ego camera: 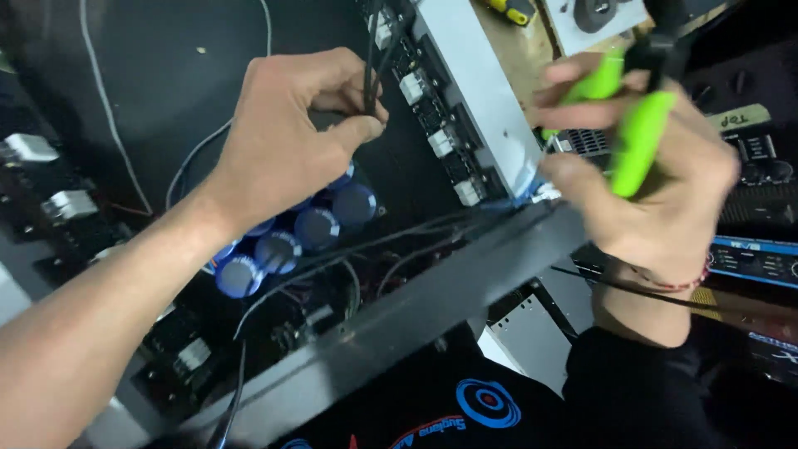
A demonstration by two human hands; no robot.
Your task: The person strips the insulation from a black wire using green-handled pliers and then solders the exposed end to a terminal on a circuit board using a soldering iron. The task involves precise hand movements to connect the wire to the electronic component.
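Far left: white connector blocks [32, 148] on a dark board, a thin white cable [104, 100] running down the black chassis floor. Left hand [287, 133] over the open chassis, grip pinched together on thin black wires [371, 58], thumb and forefinger clamped on them. Just below it, a cluster of blue capacitors [291, 237]. Right of the wires, a tilted grey heatsink bar [478, 83] with white connectors alongside. Dark metal chassis rim [432, 299] crosses diagonally. Right hand [657, 191], blurred, grip closed around a green-handled tool [636, 137] beside the bar's lower end. Red string bracelet [673, 283] on the wrist.
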